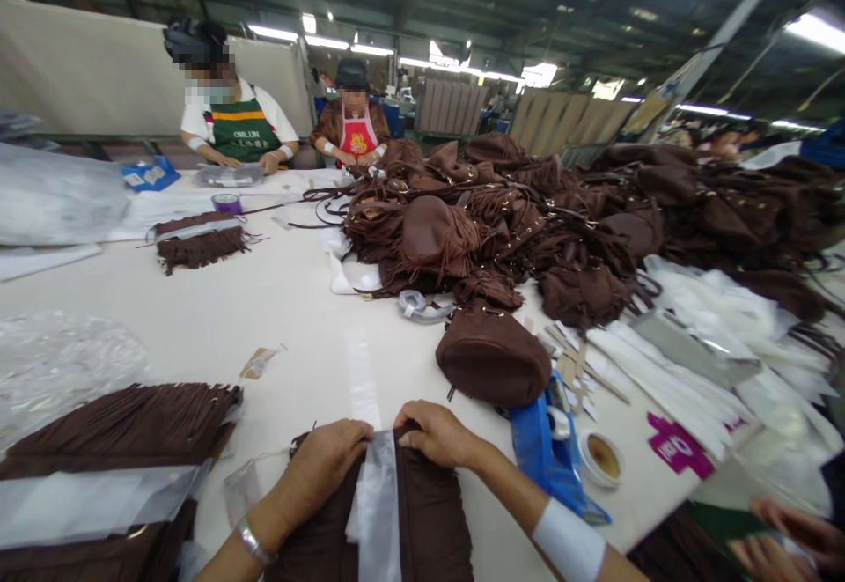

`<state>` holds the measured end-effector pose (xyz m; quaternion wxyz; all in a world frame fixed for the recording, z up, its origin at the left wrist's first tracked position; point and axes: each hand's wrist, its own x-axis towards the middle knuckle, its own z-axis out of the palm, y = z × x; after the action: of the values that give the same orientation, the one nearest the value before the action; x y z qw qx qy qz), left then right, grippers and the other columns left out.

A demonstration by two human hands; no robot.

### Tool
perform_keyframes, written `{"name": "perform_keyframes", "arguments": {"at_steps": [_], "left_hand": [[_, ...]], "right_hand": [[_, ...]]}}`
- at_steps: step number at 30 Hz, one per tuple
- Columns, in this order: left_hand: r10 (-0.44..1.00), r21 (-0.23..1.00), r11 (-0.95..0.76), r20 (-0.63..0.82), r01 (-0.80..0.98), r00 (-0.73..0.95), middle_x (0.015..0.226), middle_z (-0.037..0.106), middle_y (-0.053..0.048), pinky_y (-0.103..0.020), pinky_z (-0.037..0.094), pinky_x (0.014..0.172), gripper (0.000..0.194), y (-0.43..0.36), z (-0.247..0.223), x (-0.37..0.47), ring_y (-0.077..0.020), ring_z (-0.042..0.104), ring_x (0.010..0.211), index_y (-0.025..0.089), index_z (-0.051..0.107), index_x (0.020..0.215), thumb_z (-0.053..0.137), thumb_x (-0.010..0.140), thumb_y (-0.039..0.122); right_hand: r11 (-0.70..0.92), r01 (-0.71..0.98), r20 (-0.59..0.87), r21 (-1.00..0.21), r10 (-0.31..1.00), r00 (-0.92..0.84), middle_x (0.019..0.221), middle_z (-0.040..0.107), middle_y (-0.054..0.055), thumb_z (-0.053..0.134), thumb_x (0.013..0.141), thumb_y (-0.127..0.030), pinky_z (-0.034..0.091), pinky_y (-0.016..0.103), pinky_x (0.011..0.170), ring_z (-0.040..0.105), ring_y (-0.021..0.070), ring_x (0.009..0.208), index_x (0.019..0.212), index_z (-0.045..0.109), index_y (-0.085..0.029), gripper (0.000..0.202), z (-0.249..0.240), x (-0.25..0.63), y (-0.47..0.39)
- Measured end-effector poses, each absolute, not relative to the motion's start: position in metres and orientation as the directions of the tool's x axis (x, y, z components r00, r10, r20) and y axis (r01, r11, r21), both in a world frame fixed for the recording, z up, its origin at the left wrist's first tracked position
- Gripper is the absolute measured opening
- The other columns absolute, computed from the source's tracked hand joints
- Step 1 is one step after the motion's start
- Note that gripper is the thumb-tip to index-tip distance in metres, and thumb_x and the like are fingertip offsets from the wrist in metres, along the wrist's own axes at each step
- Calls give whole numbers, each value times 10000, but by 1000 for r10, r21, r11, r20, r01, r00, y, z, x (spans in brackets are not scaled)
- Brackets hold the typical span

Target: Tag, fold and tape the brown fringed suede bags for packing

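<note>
A dark brown fringed bag (432, 520) lies flat at the bottom centre, with a clear plastic strip (379, 512) running down its middle. My left hand (330, 459) is closed at the top edge of the strip, thumb and fingers pinched together. Just to its right, my right hand (432, 434) has its fingers closed on the bag's top edge beside the strip. A whitish strip (361, 371) stretches on the table beyond my hands. What lies under the fingers is partly hidden.
A brown bag (492, 353) and blue tape dispenser (534, 441) sit right of centre, near a round tub (600, 459). Brown bags (462, 212) are heaped behind. Wrapped fringed bags (119, 432) lie left. Two people work across the table; another person's hands (792, 538) show lower right.
</note>
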<state>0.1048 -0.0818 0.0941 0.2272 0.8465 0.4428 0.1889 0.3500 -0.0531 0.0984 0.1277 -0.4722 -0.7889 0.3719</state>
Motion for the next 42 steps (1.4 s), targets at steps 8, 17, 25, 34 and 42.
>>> {"name": "perform_keyframes", "arguments": {"at_steps": [8, 17, 25, 34, 42], "left_hand": [[800, 482, -584, 206, 653, 564, 853, 684, -20, -246, 543, 754, 230, -82, 84, 105, -152, 670, 801, 239, 637, 998, 414, 964, 191], [784, 441, -611, 224, 657, 578, 897, 696, -22, -259, 556, 771, 254, -82, 83, 95, -159, 680, 844, 252, 627, 1052, 397, 975, 176], [778, 367, -624, 212, 690, 591, 992, 717, -29, -307, 573, 810, 212, -81, 75, 92, -179, 691, 908, 234, 604, 1079, 422, 981, 190], [852, 378, -496, 384, 781, 355, 1271, 636, -88, -416, 438, 1091, 292, -141, 88, 91, -225, 572, 1223, 209, 555, 1238, 450, 966, 227], [995, 691, 93, -83, 717, -49, 1002, 702, -19, -286, 552, 753, 310, -219, 96, 126, -169, 695, 841, 248, 582, 1153, 476, 950, 457]], "right_hand": [[267, 647, -163, -714, 835, -525, 942, 698, -5, 674, 817, -204, 433, 255, 803, 620, 179, 912, 946, 690, -243, 135, 100, 351, -52], [269, 640, -183, -720, 815, -549, 966, 709, -9, 667, 814, -195, 438, 250, 797, 632, 181, 916, 973, 703, -259, 174, 105, 354, -47], [267, 647, -182, -714, 822, -540, 967, 716, -14, 670, 830, -215, 445, 253, 802, 640, 180, 918, 984, 697, -262, 164, 101, 354, -47], [349, 683, -49, -642, 870, -491, 1153, 655, 68, 625, 887, -213, 414, 376, 977, 562, 234, 1105, 1171, 615, -216, 284, 106, 351, -70], [346, 728, 125, -591, 932, -341, 1016, 665, 60, 484, 958, -153, 457, 365, 894, 598, 219, 986, 1029, 616, -208, 159, 124, 330, -130]]}}
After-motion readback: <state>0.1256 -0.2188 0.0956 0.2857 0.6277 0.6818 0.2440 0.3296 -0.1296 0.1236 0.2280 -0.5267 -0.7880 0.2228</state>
